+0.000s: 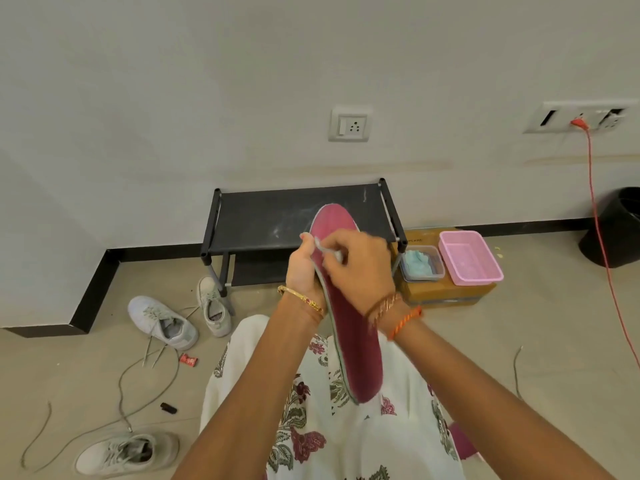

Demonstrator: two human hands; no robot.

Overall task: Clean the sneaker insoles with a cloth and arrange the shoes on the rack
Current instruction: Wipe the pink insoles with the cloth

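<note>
I'm getting bright, even, diffuse light with only soft shadows under the rack (pixel 298 216) and shoes. The wide lens is bending the skirting (pixel 104 289) at nine o'clock and the wall socket (pixel 585 117) at two o'clock. Edges are looking slightly soft; no glare is showing.

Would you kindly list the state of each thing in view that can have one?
Insole: held upright, lower end on the lap.
Left hand: grips the insole's edge.
Right hand: pinches a small cloth against the insole.
Shoe rack: no shoes on top.
Three sneakers: on floor, unlaced.
Pink basket: upright on a cardboard box.
</note>
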